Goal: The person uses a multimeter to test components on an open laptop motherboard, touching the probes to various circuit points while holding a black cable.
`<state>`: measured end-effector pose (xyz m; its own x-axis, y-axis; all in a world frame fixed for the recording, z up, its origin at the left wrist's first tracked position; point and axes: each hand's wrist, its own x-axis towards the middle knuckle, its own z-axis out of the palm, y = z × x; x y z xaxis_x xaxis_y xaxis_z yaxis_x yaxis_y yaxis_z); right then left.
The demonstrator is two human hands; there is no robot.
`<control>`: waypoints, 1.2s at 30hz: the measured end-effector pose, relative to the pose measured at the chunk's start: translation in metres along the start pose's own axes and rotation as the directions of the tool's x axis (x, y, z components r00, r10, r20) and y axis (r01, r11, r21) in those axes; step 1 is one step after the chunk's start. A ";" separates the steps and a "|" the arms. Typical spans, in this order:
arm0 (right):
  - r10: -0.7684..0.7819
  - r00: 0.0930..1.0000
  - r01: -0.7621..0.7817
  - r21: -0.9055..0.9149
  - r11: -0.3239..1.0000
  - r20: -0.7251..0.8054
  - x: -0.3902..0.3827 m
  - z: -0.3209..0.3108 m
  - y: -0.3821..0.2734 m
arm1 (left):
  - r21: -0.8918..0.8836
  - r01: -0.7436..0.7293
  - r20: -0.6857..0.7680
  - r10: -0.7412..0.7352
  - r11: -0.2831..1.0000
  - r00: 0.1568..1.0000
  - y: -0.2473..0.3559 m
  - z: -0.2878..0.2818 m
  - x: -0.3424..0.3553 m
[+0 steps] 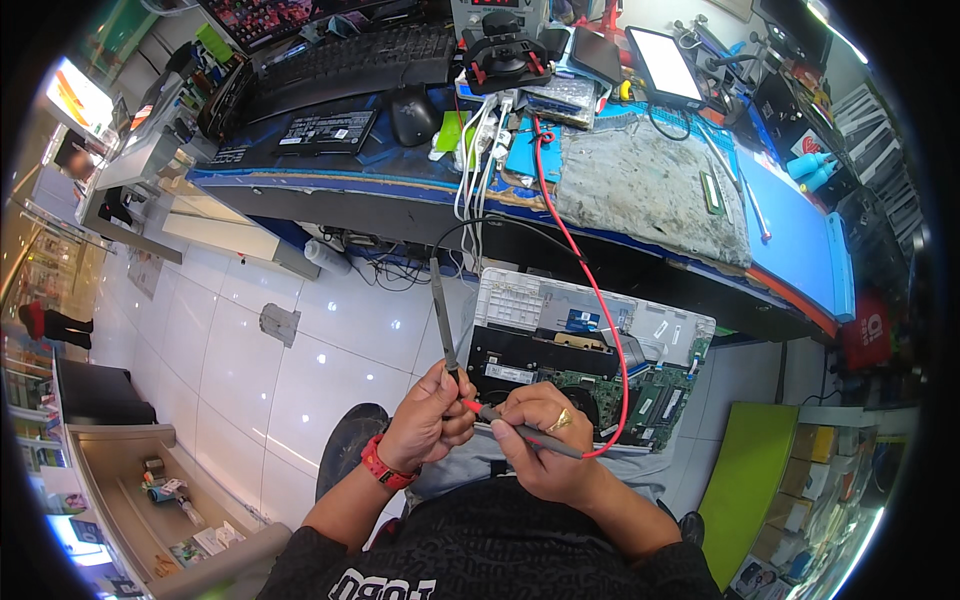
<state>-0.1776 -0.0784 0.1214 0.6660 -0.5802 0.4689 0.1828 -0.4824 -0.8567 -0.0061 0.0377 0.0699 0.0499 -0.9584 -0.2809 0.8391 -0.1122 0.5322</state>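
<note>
- Head view: a seated person's left hand (428, 418) has its fingers clenched round a black multimeter probe (443, 325), which stands nearly upright with its black lead running up toward the surface (640, 185).
- The right hand (540, 430), a gold ring on one finger, grasps a second probe (520, 428) lying almost level, red at its tip end; the two probes meet between the hands.
- A red lead (590, 290) loops from the right-hand probe up across an opened laptop (590, 365) and on to the surface above.
- The laptop rests on the person's lap just beyond the hands, its bottom cover off, showing a green circuit board (655, 400) and a black battery.
- A red watch strap (385, 468) circles the left wrist.
- On the surface lie a black keyboard (350, 60), a black mouse (412, 115), a worn grey mat (650, 185) and a blue mat (795, 235).
- White floor tiles (270, 360) spread below, to the person's left.
</note>
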 end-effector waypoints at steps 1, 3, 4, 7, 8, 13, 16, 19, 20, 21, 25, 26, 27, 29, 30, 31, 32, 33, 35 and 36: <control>0.000 1.000 0.000 0.000 1.000 0.002 0.000 0.000 0.000 | 0.000 0.001 -0.003 -0.001 1.000 1.000 0.000 0.001 0.000; 0.000 1.000 0.000 -0.001 1.000 0.005 0.001 -0.001 -0.001 | -0.003 0.000 -0.002 0.000 1.000 1.000 0.000 0.000 0.000; -0.004 1.000 0.004 -0.003 1.000 0.002 0.001 0.000 -0.001 | -0.005 0.000 0.001 0.000 1.000 1.000 0.000 0.000 0.000; -0.011 1.000 0.011 -0.005 1.000 -0.006 0.001 0.000 -0.001 | 0.005 -0.002 -0.001 0.002 1.000 1.000 -0.001 0.000 0.000; -0.011 1.000 0.011 -0.003 1.000 -0.008 0.000 0.000 -0.001 | 0.010 -0.002 -0.004 0.002 1.000 1.000 -0.001 0.001 0.000; 0.022 1.000 -0.022 0.023 1.000 -0.021 -0.001 -0.001 -0.001 | 0.006 -0.008 0.000 0.008 1.000 1.000 -0.001 0.001 0.000; 0.096 0.995 -0.094 0.086 0.992 -0.021 -0.002 -0.004 -0.001 | 0.024 -0.003 -0.022 0.003 1.000 1.000 0.000 0.004 -0.001; 0.175 0.985 -0.172 0.168 0.971 -0.002 0.001 -0.015 0.001 | 0.030 0.004 -0.013 -0.003 1.000 1.000 0.000 -0.001 -0.002; 0.206 0.978 -0.206 0.189 0.960 0.019 0.003 -0.019 0.002 | 0.028 0.005 -0.002 -0.005 1.000 1.000 0.000 -0.003 -0.002; 0.236 0.971 -0.240 0.209 0.948 0.041 0.004 -0.021 0.001 | 0.034 0.010 -0.017 -0.009 0.999 1.000 0.001 -0.003 -0.002; 0.160 0.987 -0.163 0.166 0.973 0.034 0.007 -0.022 -0.003 | 0.052 0.021 -0.094 -0.016 0.998 0.995 0.001 0.005 0.000; 0.176 0.984 -0.177 0.184 0.967 0.025 0.006 -0.023 -0.002 | 0.055 0.023 -0.116 -0.017 0.998 0.993 0.001 0.006 0.001; 0.192 0.981 -0.191 0.202 0.960 0.015 0.004 -0.024 0.001 | 0.048 0.006 -0.121 0.000 0.999 0.993 0.002 0.005 0.000; 0.250 0.968 -0.223 0.351 0.909 -0.034 0.003 -0.029 0.003 | 0.033 -0.032 -0.126 0.036 0.999 0.991 0.005 0.000 0.000; 0.295 0.953 -0.228 0.482 0.846 -0.067 0.003 -0.031 0.004 | 0.024 -0.046 -0.117 0.048 0.999 0.992 0.004 -0.003 0.000; 0.336 0.938 -0.216 0.610 0.763 -0.088 0.006 -0.033 0.005 | 0.030 -0.049 -0.104 0.052 0.998 0.993 0.006 -0.005 -0.001; 0.363 0.932 -0.288 0.623 0.727 0.007 0.010 -0.049 0.004 | 0.036 -0.054 -0.091 0.057 0.998 0.994 0.007 -0.005 0.000; 0.387 0.922 -0.283 0.670 0.686 -0.008 0.012 -0.061 0.002 | 0.042 -0.060 -0.080 0.063 0.997 0.995 0.007 -0.005 0.000; 0.429 0.903 -0.262 0.760 0.594 -0.024 0.018 -0.076 -0.001 | 0.039 -0.065 -0.069 0.068 0.997 0.995 0.007 -0.005 0.001; 0.393 0.919 -0.203 0.809 0.552 -0.038 0.017 -0.084 0.006 | 0.043 -0.066 -0.060 0.068 0.997 0.996 0.007 -0.005 0.001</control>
<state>-0.2257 -0.1461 0.1422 0.6565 -0.7474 0.1021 0.5509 0.3826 -0.7417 0.0025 0.0370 0.0693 0.1396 -0.9463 -0.2917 0.8101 -0.0602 0.5831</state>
